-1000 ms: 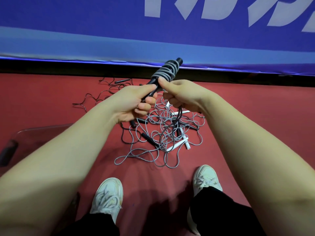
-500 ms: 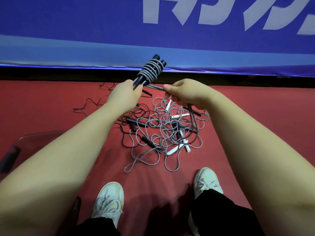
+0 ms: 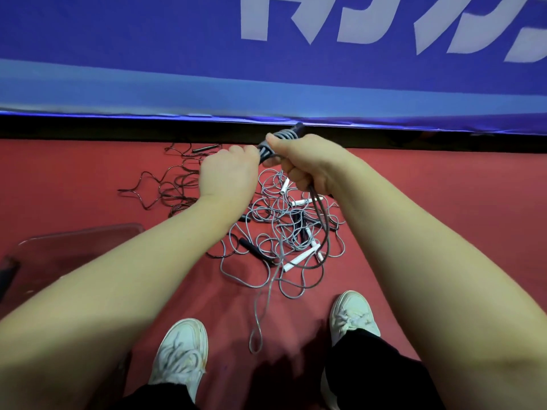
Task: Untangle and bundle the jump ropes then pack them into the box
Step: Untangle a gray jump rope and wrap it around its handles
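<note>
Both hands are up over the far edge of the red matte floor [image 3: 444, 202], right below the blue fabric banner [image 3: 148, 54]. The left hand [image 3: 228, 173] is curled tight round the lower end of the bundle of black plastic handles wound with grey cord [image 3: 285, 136]. The right hand [image 3: 307, 164] presses its thumb flat on those ribbed grey coils, and its fingers are closed round the loose cord running down from them. That cord drops straight into the tangle of thin grey cords [image 3: 284, 232] on the floor between the arms, all loops and knots, smooth and rubbery. White tubular handles [image 3: 300, 257] poke out of it, and a black stick handle [image 3: 254, 250] lies at its left side. A dark wiry cord [image 3: 165, 187] squiggles off to the left. The clear plastic box [image 3: 88, 232], with rounded corners and glossy walls, sits on the floor at the left, beside the left forearm. White lace-up sneakers [image 3: 182, 350] stand at the near edge.
</note>
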`<state>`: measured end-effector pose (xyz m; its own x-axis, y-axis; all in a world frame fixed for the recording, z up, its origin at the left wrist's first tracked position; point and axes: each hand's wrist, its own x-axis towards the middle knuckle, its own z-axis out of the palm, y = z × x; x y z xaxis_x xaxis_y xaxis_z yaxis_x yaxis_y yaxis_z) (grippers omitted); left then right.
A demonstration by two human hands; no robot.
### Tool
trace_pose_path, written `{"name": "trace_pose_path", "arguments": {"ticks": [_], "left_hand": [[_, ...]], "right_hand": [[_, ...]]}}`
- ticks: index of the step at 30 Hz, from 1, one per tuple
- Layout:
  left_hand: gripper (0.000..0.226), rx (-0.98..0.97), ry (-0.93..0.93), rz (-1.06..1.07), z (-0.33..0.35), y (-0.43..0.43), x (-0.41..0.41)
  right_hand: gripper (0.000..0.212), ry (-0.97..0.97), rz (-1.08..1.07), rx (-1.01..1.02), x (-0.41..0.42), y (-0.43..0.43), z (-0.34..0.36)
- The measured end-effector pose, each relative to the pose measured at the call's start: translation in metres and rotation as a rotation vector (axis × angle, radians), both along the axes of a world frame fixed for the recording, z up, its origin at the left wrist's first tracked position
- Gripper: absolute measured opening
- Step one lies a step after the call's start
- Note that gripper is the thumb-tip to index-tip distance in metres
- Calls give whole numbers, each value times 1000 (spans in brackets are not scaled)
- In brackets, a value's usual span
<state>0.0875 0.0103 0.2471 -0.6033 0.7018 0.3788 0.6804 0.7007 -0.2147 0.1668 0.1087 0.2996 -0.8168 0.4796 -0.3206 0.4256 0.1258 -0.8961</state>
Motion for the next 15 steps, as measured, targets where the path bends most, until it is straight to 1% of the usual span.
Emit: {"name": "trace_pose_path", "arguments": {"ticks": [4,6,7,8,10,13,15], "left_hand": [[26,-15,71,-29,4,0,4],[22,27,100,-57,3,-4,3],[19,13,84,-53,7,-7,4],[22,4,105,-41,9,-8,4],[32,53,182,-75,10,-7,-2],[32,63,223,-124,12,-7,-3],[31,37,258,-120,14,-7,-1]], "right_hand": [[48,-1,-122,-80,1,3,-13],[47,15,-166,-118,0,1,-17],[46,28,-188,-140,-1,0,-19],[45,42,-209,-163,-1,-1,-19],[45,61,-233,-199,-3,-3,-19],[47,67,-247,-230,-2,-2,-16],[44,87,-278,-262,-3,-2,-15]]}}
